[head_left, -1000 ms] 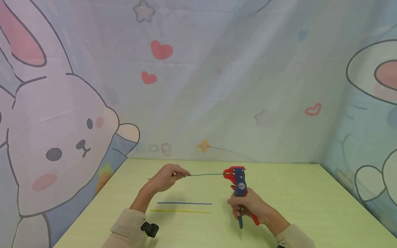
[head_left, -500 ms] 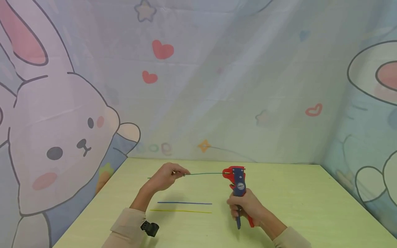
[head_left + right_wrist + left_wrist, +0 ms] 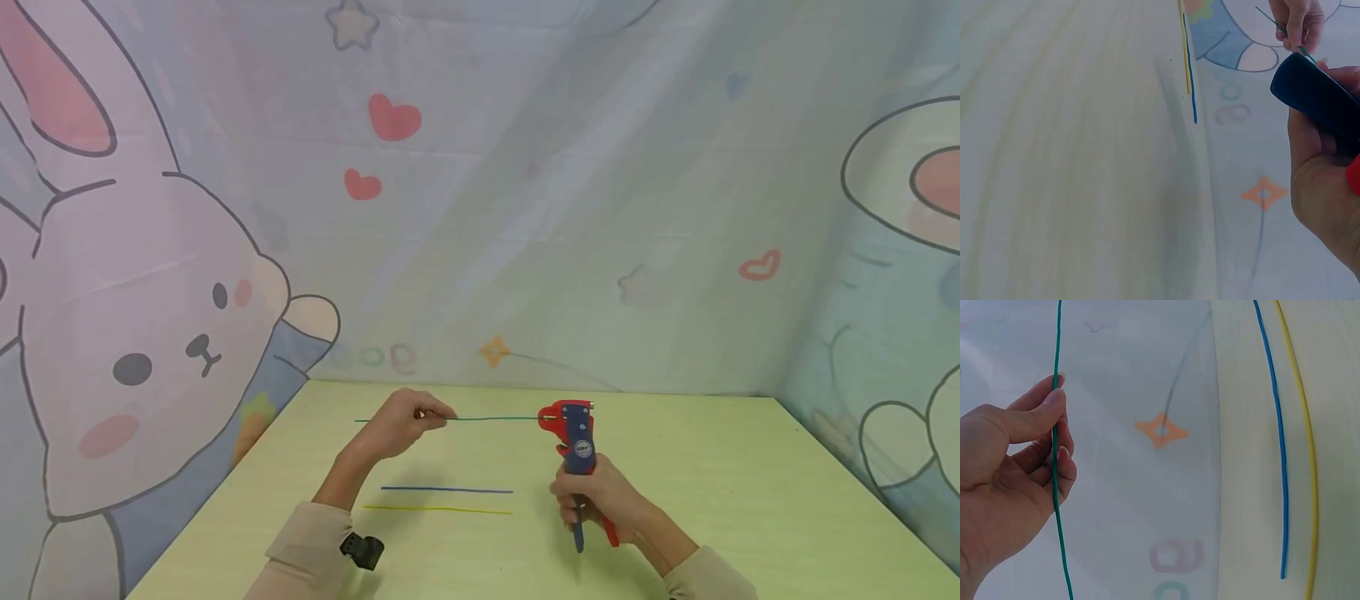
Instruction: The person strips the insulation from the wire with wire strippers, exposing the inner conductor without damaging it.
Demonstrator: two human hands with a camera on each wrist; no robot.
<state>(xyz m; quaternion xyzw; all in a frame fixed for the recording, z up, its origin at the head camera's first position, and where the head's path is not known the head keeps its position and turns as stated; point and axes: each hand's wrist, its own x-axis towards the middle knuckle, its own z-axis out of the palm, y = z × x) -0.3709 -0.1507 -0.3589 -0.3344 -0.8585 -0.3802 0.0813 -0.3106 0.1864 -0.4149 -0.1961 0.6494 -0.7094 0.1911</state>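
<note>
My left hand [image 3: 401, 423] pinches a green wire [image 3: 495, 418] between thumb and fingertips, as the left wrist view shows close up. The wire runs level to the right, and its far end meets the red head of a wire stripper [image 3: 580, 437]. Around the stripper's blue and red handles curl the fingers of my right hand [image 3: 603, 496], which holds the tool upright over the table. In the right wrist view the blue handle [image 3: 1316, 94] fills much of the hand. A short tail of green wire sticks out left, behind my left hand.
A blue wire [image 3: 446, 490] and a yellow wire [image 3: 438, 509] lie side by side on the pale yellow table [image 3: 712, 483], in front of my hands. Behind the table's back edge hangs a cartoon-printed cloth [image 3: 525, 208]. A black wrist camera [image 3: 363, 551] sits at my left cuff.
The green wire now looks straighter and more level between my left hand and the stripper. Both hands keep their holds, and the stripper's handles have come slightly closer together.
</note>
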